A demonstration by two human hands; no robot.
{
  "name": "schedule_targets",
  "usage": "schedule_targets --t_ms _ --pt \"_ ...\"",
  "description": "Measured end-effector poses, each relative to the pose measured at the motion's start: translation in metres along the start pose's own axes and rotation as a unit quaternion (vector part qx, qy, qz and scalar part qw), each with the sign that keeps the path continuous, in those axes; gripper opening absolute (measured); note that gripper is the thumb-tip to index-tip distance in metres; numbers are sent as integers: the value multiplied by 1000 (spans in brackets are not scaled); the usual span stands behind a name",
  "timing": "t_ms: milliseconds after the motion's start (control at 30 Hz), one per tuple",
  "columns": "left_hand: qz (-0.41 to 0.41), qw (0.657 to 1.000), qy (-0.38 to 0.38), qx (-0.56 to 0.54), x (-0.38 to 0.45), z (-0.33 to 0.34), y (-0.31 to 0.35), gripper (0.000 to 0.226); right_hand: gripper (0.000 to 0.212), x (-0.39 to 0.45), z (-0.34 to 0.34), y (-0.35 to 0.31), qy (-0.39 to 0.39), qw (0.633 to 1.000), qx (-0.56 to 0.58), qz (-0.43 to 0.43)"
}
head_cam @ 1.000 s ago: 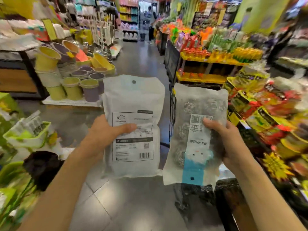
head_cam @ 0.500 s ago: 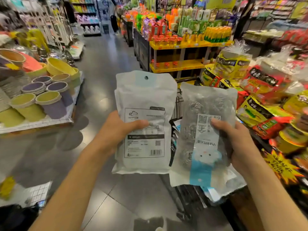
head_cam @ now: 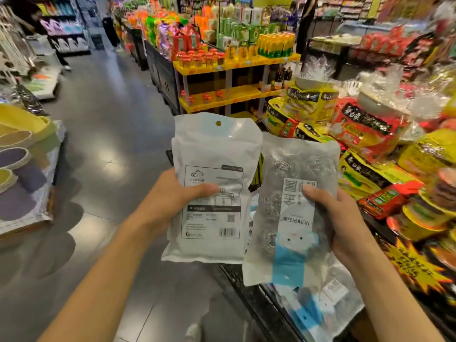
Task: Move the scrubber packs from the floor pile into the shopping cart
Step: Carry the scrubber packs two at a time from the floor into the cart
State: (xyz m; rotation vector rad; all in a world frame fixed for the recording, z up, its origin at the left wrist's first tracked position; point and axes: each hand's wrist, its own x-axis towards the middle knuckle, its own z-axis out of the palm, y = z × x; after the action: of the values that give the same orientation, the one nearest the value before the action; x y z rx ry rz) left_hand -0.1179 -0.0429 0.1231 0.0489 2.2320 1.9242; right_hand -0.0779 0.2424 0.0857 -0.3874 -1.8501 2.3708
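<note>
The left hand [head_cam: 167,201] has its grip clamped on a white scrubber pack [head_cam: 212,188], thumb laid across the printed label on the front and the remaining fingers hidden behind the pouch. That pack stands upright, hang-hole at 12 o'clock, barcode toward 6 o'clock. The right hand [head_cam: 345,223] has its grip wrapped round a clear scrubber pack [head_cam: 293,208], thumb pressed on the white label strip, the other fingers out of sight behind it. This pack is held upside down: its print reads inverted and its blue header points to 6 o'clock, with steel-wool coils showing through the film. The two packs are side by side at chest height, the clear one's edge overlapping or just touching the white one's right edge.

Below the right hand, toward 5 o'clock, the shopping cart [head_cam: 249,290] shows its dark rim, and another clear pack with a blue header [head_cam: 313,312] lies inside it. At 3 o'clock a display is heaped with noodle bags [head_cam: 365,134] in red and yellow, with a starburst price tag [head_cam: 414,265] below. At 12 o'clock stands a yellow shelf [head_cam: 232,95] of jars and bottles. At 9 o'clock are stacked plastic tubs [head_cam: 17,159] in yellow and purple. The grey tiled floor [head_cam: 111,124] runs up the aisle toward 11 o'clock.
</note>
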Motion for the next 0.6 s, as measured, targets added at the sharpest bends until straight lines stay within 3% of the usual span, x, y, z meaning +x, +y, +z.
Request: schedule_targets --t_ms 233,500,600 --pt "-10 997 -75 -9 110 -15 -14 38 33 55 24 10 78 997 -6 -5" --pt "-19 975 -219 11 247 -2 -10 35 43 93 38 8 231 973 -6 -23" --pt "-13 958 -286 23 278 19 -13 29 30 96 34 12 286 958 -11 -21"
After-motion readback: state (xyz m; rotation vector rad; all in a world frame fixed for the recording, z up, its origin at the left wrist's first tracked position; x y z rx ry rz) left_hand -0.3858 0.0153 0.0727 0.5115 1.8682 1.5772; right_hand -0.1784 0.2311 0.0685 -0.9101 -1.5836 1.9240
